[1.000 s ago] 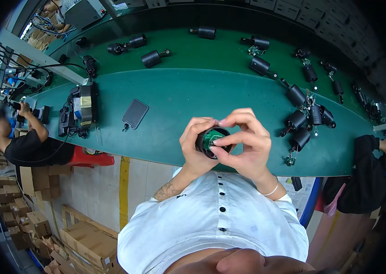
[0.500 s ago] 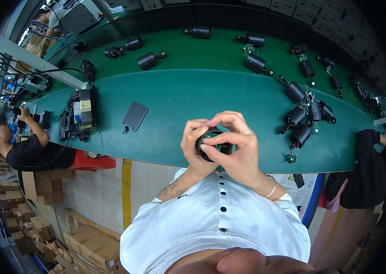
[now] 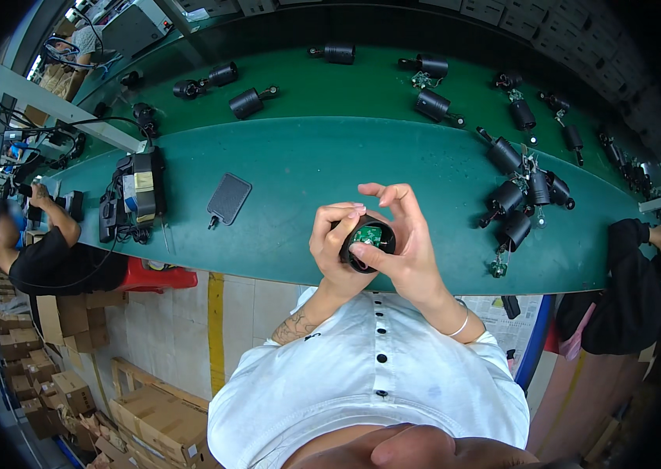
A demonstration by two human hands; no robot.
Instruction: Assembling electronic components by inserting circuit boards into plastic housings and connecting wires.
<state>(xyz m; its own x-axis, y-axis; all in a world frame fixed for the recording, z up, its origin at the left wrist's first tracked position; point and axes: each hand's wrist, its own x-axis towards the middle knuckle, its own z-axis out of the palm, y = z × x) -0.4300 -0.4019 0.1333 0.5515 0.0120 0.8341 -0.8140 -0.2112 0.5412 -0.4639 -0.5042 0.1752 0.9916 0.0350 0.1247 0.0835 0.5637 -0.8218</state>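
Observation:
A black cylindrical housing (image 3: 364, 269) is held over the near edge of the green table, its round opening facing up. Inside it sits a green circuit board (image 3: 367, 236). My left hand (image 3: 334, 241) is closed round the housing's left side, fingers at the rim. My right hand (image 3: 413, 254) wraps its right side; the thumb reaches over the opening onto the circuit board, and the index finger is lifted off. Some of the right fingers are hidden behind the housing.
Several black cylinders with wires and boards (image 3: 530, 187) lie on the table at right. More lie on a green belt (image 3: 307, 98) beyond. Left are a dark flat plate (image 3: 229, 199) and a black device with cables (image 3: 141, 191). Co-workers (image 3: 41, 250) sit at both sides.
My right index finger has lifted from the housing and extends outward, uncovering more of the circuit board. The cylinders on the far belt have shifted slightly left.

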